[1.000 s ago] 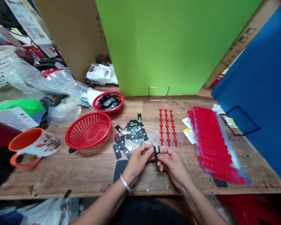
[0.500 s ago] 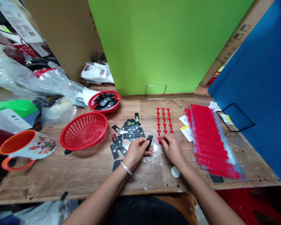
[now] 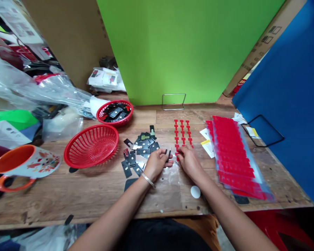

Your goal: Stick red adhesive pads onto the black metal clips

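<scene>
Left hand (image 3: 158, 163): fingers pinch a small, flat black piece (image 3: 169, 156) above the brown wooden counter (image 3: 99, 195) | Right hand (image 3: 189, 159): fingers curl at red T-shaped pieces (image 3: 182, 132) in rows, grip unclear | Flat black rectangular pieces (image 3: 143, 152): heaped beside left hand

The right hand (image 3: 189, 160) covers the near end of the red tabs (image 3: 182, 132); whether it grips one, I cannot tell. The left hand (image 3: 156, 164) hides part of the black piece (image 3: 169, 156). The top edge cuts the green board (image 3: 183, 52). Print on the card (image 3: 208, 149) is too small.
</scene>
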`<state>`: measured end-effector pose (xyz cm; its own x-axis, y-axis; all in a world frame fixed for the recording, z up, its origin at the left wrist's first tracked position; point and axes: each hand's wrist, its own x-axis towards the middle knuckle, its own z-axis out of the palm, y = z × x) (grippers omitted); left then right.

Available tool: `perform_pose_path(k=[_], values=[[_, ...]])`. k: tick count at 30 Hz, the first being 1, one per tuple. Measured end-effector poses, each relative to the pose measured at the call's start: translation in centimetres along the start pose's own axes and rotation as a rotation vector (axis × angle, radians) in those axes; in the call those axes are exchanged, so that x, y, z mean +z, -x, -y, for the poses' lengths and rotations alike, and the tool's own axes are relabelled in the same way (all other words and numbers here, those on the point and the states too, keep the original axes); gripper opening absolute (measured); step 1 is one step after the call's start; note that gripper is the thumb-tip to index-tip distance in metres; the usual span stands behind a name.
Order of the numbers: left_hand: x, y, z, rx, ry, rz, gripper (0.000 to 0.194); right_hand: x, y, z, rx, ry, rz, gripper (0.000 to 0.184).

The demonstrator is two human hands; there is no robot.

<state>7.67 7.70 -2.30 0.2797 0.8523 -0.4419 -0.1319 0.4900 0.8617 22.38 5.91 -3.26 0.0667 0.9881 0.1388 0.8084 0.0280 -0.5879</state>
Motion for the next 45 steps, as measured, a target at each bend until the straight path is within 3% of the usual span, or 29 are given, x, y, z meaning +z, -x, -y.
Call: perform_pose_path(k=[4, 10, 17, 23, 29, 45], values=[[0.2, -0.4, 0.0, 0.030, 0.012, -0.021, 0.003, 0.3, 0.5, 0.1, -0.023, -0.023, -0.044, 0.017], [0.2, -0.7, 0.1, 0.000, 0.025, -0.025, 0.002, -0.2, 0.5, -0.2, -0.025, -0.195, -0.087, 0.009], [0.2, -0.8, 0.1, -0.007, 0.035, -0.044, 0.006, -2.2, 1.1, -0.5, 0.197, -0.653, -0.044, 0.005], [0.7, 0.9, -0.7, 0.010, 0.073, 0.042, 0.025, -2.2, 2.1, 1.6, 0.268, -0.864, -0.079, 0.019], [1.0, 3.1, -1.0, -0.024, 0.110, 0.128, 0.030, -1.6, 3.4, 3.7, 0.231, -0.850, -0.110, 0.015], [0.9, 4.1, -0.9, 0.010, 0.119, 0.169, 0.031, -1.2, 4.1, 4.1, 0.234, -0.800, -0.138, 0.014]])
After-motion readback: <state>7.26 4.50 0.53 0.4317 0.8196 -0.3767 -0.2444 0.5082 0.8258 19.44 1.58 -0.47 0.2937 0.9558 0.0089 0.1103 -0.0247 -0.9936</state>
